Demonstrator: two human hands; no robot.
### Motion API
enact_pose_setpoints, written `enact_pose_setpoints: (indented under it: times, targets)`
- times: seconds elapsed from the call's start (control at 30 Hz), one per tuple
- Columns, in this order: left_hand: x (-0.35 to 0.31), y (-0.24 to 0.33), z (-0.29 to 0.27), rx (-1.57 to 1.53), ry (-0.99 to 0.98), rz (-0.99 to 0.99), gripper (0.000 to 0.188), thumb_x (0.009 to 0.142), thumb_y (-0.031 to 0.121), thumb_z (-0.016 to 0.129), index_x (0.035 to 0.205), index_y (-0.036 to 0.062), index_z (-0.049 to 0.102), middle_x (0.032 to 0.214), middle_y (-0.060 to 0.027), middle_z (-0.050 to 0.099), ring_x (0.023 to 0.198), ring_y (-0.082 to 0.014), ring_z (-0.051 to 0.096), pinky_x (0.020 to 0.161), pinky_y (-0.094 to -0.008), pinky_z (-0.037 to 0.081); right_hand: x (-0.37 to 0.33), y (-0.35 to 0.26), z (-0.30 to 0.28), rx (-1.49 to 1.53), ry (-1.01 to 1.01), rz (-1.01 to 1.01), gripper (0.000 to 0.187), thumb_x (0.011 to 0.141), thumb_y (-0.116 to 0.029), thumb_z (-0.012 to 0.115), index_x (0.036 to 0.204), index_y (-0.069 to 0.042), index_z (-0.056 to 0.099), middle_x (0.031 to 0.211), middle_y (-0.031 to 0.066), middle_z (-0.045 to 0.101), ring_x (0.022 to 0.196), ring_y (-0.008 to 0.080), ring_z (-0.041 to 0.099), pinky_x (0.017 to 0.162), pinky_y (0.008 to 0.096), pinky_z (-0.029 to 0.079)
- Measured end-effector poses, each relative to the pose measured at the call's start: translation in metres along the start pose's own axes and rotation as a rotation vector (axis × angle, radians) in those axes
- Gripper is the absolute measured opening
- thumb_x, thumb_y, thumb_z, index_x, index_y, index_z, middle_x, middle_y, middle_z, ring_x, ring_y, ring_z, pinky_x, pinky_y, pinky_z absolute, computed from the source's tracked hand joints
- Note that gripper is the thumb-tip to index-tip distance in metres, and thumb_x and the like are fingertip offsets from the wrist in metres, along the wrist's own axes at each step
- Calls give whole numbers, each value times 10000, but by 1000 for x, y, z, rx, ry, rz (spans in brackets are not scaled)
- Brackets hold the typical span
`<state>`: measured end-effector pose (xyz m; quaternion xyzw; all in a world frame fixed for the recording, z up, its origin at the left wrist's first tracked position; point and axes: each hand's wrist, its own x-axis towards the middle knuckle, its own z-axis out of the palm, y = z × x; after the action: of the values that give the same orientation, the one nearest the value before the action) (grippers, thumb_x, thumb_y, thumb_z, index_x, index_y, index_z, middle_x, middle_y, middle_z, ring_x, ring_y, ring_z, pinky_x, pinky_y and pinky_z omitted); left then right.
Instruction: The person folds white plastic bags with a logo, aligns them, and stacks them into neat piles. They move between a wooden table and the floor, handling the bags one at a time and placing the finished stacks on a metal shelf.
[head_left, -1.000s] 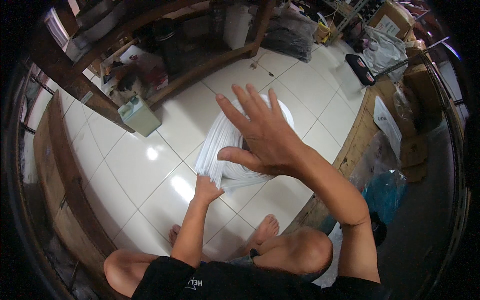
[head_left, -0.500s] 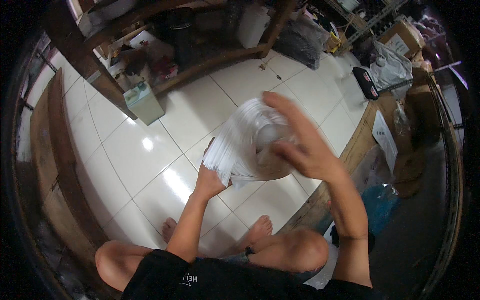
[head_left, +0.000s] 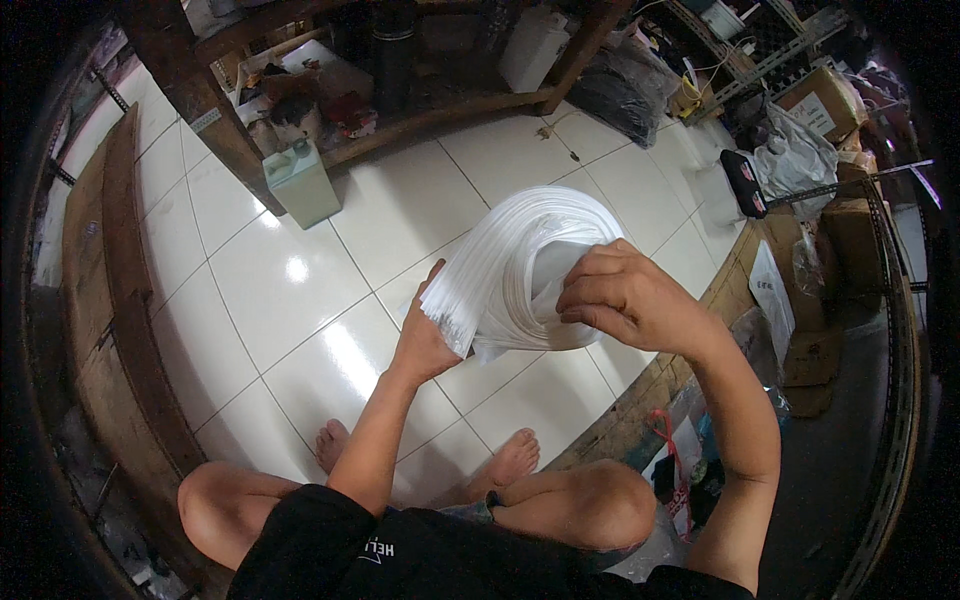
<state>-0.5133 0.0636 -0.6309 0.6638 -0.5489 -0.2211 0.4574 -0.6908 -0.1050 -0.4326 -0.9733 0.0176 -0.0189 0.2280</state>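
A thick bundle of thin white sheets [head_left: 490,260], paper or plastic bags, is bent into a curl above the tiled floor. My left hand [head_left: 426,335] is closed around its left end, where the sheet edges fan into layers; most of the fingers are hidden beneath. At the curl's right side, my right hand [head_left: 625,300] has its thumb and fingers pinched on the inner edge of the sheets. A pale grey-white inner face shows in the hollow of the curl.
Below are my bare feet [head_left: 515,455] on white floor tiles. A pale green jerrycan [head_left: 300,185] stands by a wooden workbench's leg. Cardboard and plastic wrapping [head_left: 770,290] lie at the right, beside a black pouch [head_left: 743,183]. A plank bench [head_left: 125,300] runs along the left.
My right hand has gone from blurred, with spread fingers over the curl, to a pinch at its right inner edge. The curl has become rounder; my left hand keeps its hold.
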Motion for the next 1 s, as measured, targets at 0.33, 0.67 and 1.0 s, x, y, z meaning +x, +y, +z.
enact_pose_setpoints:
  times: [0.33, 0.67, 1.0]
  targets:
    - [4, 0, 2, 80, 107, 184, 779, 648, 195, 771, 1366, 83, 488, 1445, -169, 434, 1354, -411, 348, 1140, -441, 302, -2, -1, -1, 55, -47, -11, 130, 818, -100, 596, 920, -37, 647, 845, 145, 612, 826, 349, 604, 756, 440, 499]
    - [4, -1, 3, 87, 88, 163, 748, 669, 181, 760, 1361, 80, 492, 1452, -182, 422, 1350, -407, 358, 1134, -437, 308, 5, 5, 4, 195, -37, 31, 105, 831, -86, 600, 893, -21, 654, 842, 157, 633, 849, 364, 616, 762, 442, 496]
    - [3, -2, 2, 76, -101, -137, 792, 669, 286, 819, 1360, 82, 492, 1461, -233, 386, 1316, -402, 403, 1093, -439, 368, 2, 0, -1, 178, -120, 51, 95, 818, -92, 618, 865, -19, 655, 833, 160, 639, 842, 358, 616, 762, 443, 493]
